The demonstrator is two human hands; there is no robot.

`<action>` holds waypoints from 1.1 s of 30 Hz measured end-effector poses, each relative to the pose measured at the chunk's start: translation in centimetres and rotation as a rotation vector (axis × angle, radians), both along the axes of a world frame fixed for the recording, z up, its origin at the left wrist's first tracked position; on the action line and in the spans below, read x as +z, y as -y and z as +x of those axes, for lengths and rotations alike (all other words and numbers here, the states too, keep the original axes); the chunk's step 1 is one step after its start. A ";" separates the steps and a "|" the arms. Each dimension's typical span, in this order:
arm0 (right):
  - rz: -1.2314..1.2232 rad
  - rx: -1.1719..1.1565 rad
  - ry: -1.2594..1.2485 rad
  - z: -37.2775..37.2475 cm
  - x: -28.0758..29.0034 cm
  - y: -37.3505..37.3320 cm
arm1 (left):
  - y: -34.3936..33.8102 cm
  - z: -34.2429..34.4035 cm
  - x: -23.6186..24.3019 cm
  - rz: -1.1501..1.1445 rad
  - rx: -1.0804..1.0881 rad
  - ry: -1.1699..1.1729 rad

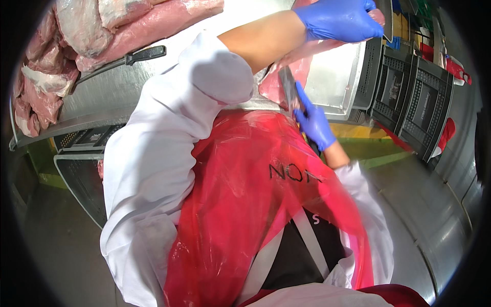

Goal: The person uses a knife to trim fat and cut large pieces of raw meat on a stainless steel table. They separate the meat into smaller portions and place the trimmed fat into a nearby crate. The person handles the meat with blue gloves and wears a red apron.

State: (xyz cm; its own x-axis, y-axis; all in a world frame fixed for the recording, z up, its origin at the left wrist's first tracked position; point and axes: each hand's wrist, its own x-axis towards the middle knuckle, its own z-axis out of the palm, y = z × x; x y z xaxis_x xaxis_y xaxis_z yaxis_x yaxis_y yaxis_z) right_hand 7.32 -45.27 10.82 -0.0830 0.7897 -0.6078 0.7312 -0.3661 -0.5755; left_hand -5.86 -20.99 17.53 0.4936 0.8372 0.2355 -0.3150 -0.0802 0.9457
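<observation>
My left hand, in a blue glove, reaches across the table and is closed on a piece of raw meat; a pink end of it pokes out past the fist. The rest of the meat hangs down to the metal table near its front edge, partly behind my left forearm. Closer to my body, my gloved right hand grips a knife, index finger stretched along it. The blade points away from me and lies against the meat; most of the handle is hidden by the hand.
Large raw meat cuts are piled at the far left of the metal table. A second knife with a black handle lies beside them. Black crates stand at the right, and a grey bin is below the table's left edge.
</observation>
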 end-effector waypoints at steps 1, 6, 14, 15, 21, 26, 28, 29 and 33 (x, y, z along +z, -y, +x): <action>0.042 0.039 0.047 0.0 -0.9 -1.8 | 1.1 -1.6 2.1 0.062 0.065 -0.083; -0.044 0.110 0.020 0.0 -0.5 -2.1 | 3.8 -3.4 4.6 0.063 0.066 0.042; 0.082 0.393 0.011 0.6 -2.1 -0.4 | 12.6 -12.3 10.4 0.077 0.249 0.071; 0.126 0.404 -0.009 0.0 -2.8 -0.3 | 13.5 -14.8 8.3 0.208 0.257 0.201; 0.138 0.633 -0.214 5.1 -2.6 2.0 | 27.7 -30.6 12.0 0.351 0.946 -0.004; 0.145 0.343 -0.281 8.6 -2.8 -3.9 | 43.3 -43.3 18.1 0.469 1.562 -0.074; 0.260 0.179 -0.282 9.1 -6.0 -7.1 | 49.6 -51.7 19.0 0.230 1.612 -0.036; 0.485 0.174 -0.351 9.1 -9.6 -8.0 | 51.7 -55.6 18.7 0.095 1.602 -0.031; 0.245 0.171 -0.486 3.6 -12.5 -7.1 | 58.9 -58.6 12.5 -0.207 1.832 -1.099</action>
State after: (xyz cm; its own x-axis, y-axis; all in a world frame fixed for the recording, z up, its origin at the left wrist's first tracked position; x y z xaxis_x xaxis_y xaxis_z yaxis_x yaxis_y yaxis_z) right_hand 10.95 -38.14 -1.66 -0.4466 0.8534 -0.2688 0.3982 -0.0795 -0.9139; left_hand -64.44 -79.86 30.00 -0.8538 0.3773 0.3588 0.5163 0.5245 0.6770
